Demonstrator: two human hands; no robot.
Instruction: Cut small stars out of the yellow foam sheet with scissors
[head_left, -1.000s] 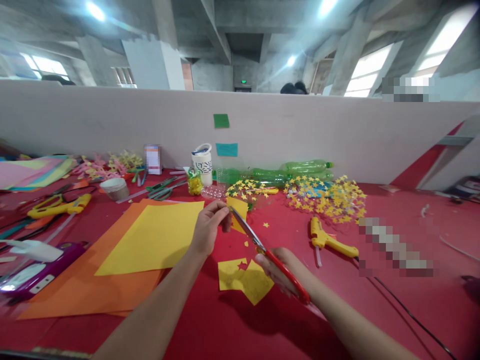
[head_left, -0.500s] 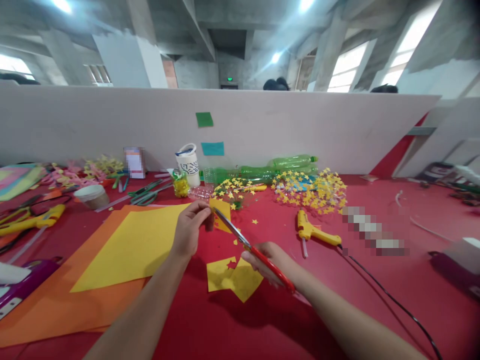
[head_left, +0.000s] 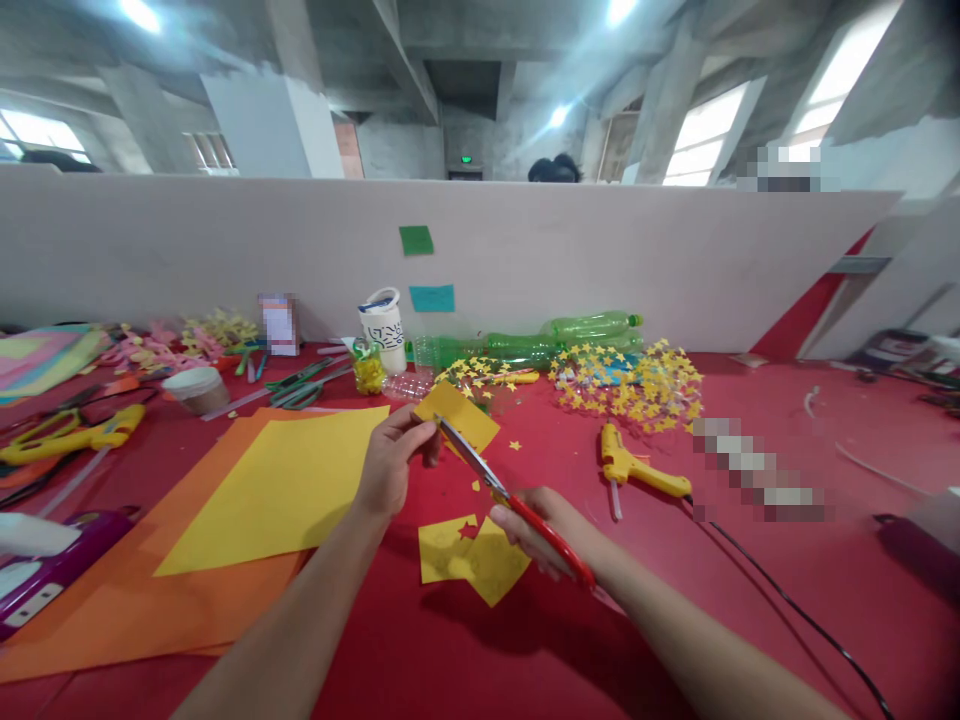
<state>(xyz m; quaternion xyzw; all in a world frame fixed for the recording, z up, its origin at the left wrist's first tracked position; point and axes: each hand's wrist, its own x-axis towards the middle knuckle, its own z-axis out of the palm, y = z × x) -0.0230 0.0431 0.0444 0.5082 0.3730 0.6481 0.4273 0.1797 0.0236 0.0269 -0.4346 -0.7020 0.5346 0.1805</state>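
Near the middle of the view, my left hand [head_left: 395, 455] pinches a small yellow paper piece [head_left: 461, 415] at its lower left edge. My right hand [head_left: 551, 530] is wrapped round the red handles of a pair of scissors [head_left: 487, 475]. The blade tips meet the paper close to my left fingertips. Below the scissors, two yellow paper scraps [head_left: 491, 570] lie overlapping on the red table [head_left: 480, 670], one with a star-shaped hole. A loose yellow star [head_left: 515, 445] sits beyond the scissors.
Large yellow [head_left: 277, 490] and orange sheets [head_left: 225, 600] lie at left. Yellow glue guns rest right [head_left: 637, 470] and far left [head_left: 90, 435]. Behind are star clusters [head_left: 637, 385], green bottles [head_left: 525, 348], a white cup [head_left: 384, 335] and a partition [head_left: 600, 250]. A black cord [head_left: 780, 597] runs right.
The small yellow paper has turned and now shows more of its face beyond the blades. Both hands and the scissors appear slightly further right, as does the whole scene.
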